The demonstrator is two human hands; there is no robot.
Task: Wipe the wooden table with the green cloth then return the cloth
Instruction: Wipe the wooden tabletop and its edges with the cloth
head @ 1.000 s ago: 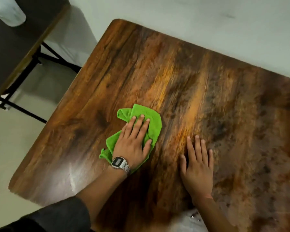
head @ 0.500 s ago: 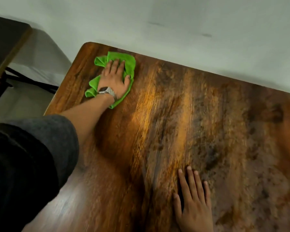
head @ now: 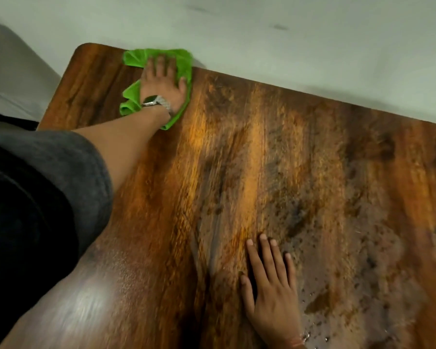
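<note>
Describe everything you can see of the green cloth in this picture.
The cloth is bright green, soft-looking fabric, bunched and folded rather than spread flat. It lies on the wooden table at its far edge, near the far left corner, with its top reaching the edge by the wall. The left hand, a watch on its wrist, presses flat on its middle with straight fingers, so green shows only around the hand. Motion blur hides finer texture.

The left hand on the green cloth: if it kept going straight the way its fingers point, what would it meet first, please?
Likely the wall. The left hand presses the green cloth at the wooden table's far edge, fingers pointing toward it; the gap is unclear.
</note>
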